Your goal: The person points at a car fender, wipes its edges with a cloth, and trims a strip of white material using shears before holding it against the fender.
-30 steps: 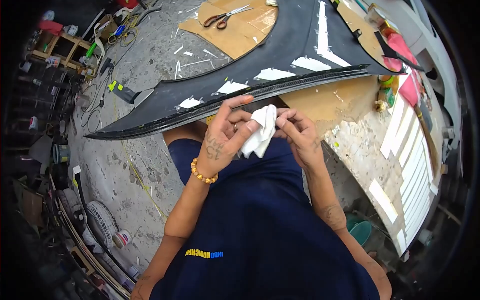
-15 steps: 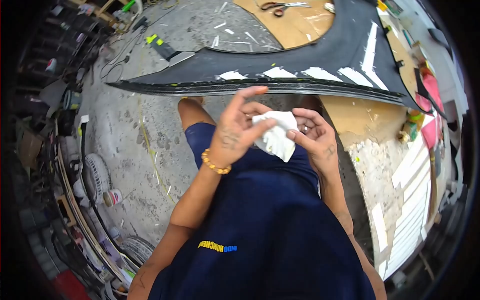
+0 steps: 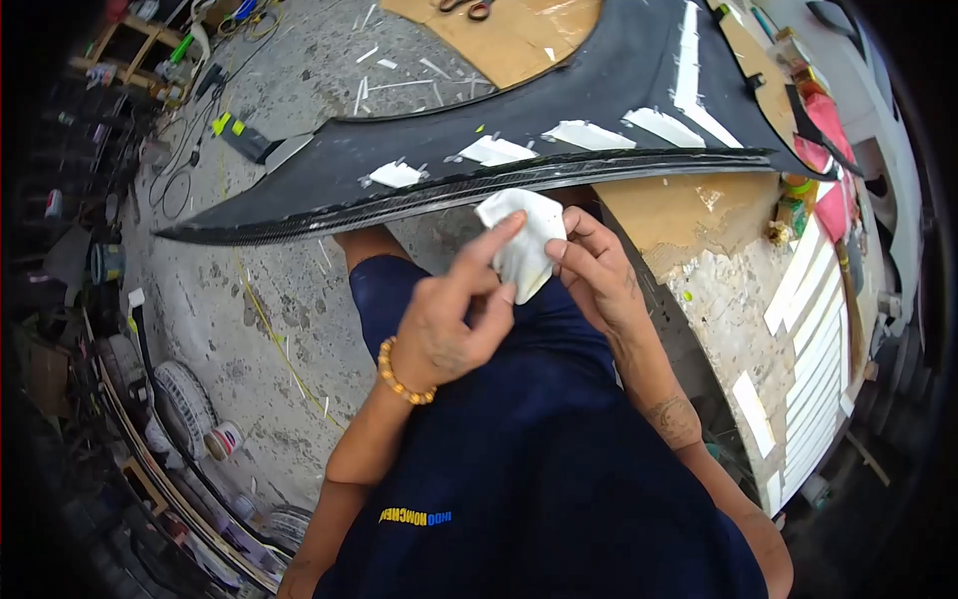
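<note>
A folded, slightly stained white cloth [image 3: 531, 245] is held above my lap; it could also be soft paper. My right hand [image 3: 597, 268] pinches its right edge between thumb and fingers. From the other side, my left hand [image 3: 457, 309] has its index finger on the cloth's face and its thumb against the lower left edge. Just beyond both hands lies a long black panel [image 3: 439, 150], shaped like a car fender. Several white strips [image 3: 589, 135] are stuck along its surface, and its near edge has a ribbed, dark lip.
Scissors [image 3: 479, 10] rest on brown cardboard [image 3: 544, 40] beyond the panel. To the right, a worn board [image 3: 714, 299] carries rows of white strips [image 3: 813, 399]. Pink cloth [image 3: 830, 210] lies past it. A paint can [image 3: 224, 439] stands on the littered concrete floor at left.
The view has shifted, so the panel sits lower at its left end. My left index finger, raised before, now lies on the cloth, which looks more opened out.
</note>
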`<state>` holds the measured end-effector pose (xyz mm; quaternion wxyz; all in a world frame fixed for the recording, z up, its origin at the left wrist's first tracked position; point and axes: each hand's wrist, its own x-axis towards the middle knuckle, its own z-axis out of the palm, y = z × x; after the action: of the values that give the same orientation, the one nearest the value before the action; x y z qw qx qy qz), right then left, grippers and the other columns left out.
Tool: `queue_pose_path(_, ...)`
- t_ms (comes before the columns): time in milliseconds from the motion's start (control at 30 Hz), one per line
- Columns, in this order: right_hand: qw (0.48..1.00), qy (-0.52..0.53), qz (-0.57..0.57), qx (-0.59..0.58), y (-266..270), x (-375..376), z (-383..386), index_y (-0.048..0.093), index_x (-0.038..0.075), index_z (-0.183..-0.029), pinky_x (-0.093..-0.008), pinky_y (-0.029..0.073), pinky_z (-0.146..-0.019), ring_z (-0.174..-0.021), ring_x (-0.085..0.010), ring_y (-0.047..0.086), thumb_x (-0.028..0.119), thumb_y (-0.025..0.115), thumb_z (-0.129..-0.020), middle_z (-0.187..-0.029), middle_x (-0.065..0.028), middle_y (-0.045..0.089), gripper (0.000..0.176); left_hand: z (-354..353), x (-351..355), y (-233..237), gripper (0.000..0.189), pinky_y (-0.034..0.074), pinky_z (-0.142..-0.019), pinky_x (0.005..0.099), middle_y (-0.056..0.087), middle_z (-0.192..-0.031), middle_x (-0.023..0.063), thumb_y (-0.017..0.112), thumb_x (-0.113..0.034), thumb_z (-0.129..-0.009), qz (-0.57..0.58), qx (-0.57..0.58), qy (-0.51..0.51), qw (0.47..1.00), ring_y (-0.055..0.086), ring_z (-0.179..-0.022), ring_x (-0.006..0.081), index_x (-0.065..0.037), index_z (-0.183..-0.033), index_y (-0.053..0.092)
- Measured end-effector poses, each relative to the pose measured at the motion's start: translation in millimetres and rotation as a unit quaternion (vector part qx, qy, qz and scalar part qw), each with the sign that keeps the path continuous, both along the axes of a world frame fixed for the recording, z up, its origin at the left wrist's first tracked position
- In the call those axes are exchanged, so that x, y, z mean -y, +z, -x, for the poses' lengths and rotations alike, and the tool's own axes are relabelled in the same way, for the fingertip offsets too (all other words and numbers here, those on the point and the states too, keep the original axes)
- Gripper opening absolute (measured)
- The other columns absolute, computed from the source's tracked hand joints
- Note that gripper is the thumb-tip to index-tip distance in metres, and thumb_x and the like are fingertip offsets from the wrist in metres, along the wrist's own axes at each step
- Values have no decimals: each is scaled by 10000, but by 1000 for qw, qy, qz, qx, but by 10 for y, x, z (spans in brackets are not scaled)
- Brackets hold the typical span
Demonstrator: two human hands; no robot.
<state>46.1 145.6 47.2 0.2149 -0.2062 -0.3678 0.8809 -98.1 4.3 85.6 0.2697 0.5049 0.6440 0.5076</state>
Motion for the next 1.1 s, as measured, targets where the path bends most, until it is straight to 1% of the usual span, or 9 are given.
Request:
queue_pose_path(167, 993, -76, -64, -56, -135, 37, -210, 540, 44, -1220, -251, 488, -861, -972, -99, 607, 169, 587, -1012, -1023, -23, 667, 247, -353, -268, -221, 831, 511, -556, 326, 643, -708, 142, 582, 57, -843, 47, -14, -59, 997, 627, -559, 181, -91, -1581, 230)
queue_pose_path(367, 970, -221, -101, -29, 143, -39, -516, 515, 28, -1263, -242, 448, -882, -993, -76, 550, 296, 560, -1039, -1035, -25, 640, 352, -695, -647, -59, 657, 471, -466, 258, 644, -694, 100, 609, 2, -908, 179, 175, -184, 951, 619, -547, 131, 56, -1482, 294)
queue_pose_path(467, 931, -357, -63, 31, -13, -112, -501, 536, 50, -1225, -237, 518, -750, -890, -79, 603, 384, 508, -1052, -1002, -24, 630, 378, -739, -899, -235, 609, 488, -462, 350, 653, -670, 182, 606, -70, -921, 172, -2, -305, 937, 651, -522, 259, 83, -1439, 325)
queue_pose_path(500, 933, -343, 87, -67, 27, -138, -556, 530, 61, -1122, -270, 541, -722, -793, -122, 639, 431, 462, -1059, -907, -40, 633, 381, -812, -997, -244, 389, 440, -437, 336, 596, -576, 109, 566, -59, -938, 126, -162, -305, 930, 580, -456, 202, 81, -1272, 423)
queue_pose_path(600, 923, -296, 230, -90, -23, -371, -796, 500, 133, -789, -329, 545, -637, -640, -166, 609, 506, 473, -1031, -685, -38, 552, 446, -955, -1109, -194, 413, 419, -439, 377, 559, -547, 138, 612, -76, -901, 101, -352, -329, 870, 575, -448, 260, 101, -1233, 440)
queue_pose_path(833, 916, -185, 314, -169, -109, -414, -598, 334, 184, -562, -301, 384, -492, -445, -129, 378, 550, 474, -1015, -498, 32, 288, 598, -943, -846, -63, 634, 415, -332, 259, 557, -560, 121, 514, -95, -938, 296, 211, -300, 882, 474, -341, 188, 38, -1495, 242)
queue_pose_path(900, 922, -147, 304, -192, -96, -412, -461, 329, 183, -558, -297, 369, -473, -419, -123, 354, 553, 457, -1019, -484, 36, 277, 605, -829, -669, -203, 644, 426, -305, 259, 530, -564, 143, 477, -127, -946, 209, 610, -259, 719, 466, -338, 189, 26, -1510, 204)
queue_pose_path(967, 923, -106, 295, -223, -76, -443, -315, 329, 179, -554, -292, 337, -439, -389, -121, 323, 561, 433, -1024, -471, 37, 270, 615, -714, -592, -324, 681, 435, -277, 283, 491, -559, 132, 417, -150, -965, 97, 859, -237, 443, 485, -370, 178, -81, -1566, 103)
queue_pose_path(1100, 918, 1, 313, -244, -50, -528, 83, 371, 150, -585, -296, 327, -423, -376, -136, 315, 607, 365, -1022, -468, 15, 305, 632, -689, -477, -275, 637, 473, -282, 291, 540, -636, 160, 418, -153, -953, -45, 866, -204, 454, 511, -383, 218, 11, -1513, 161)
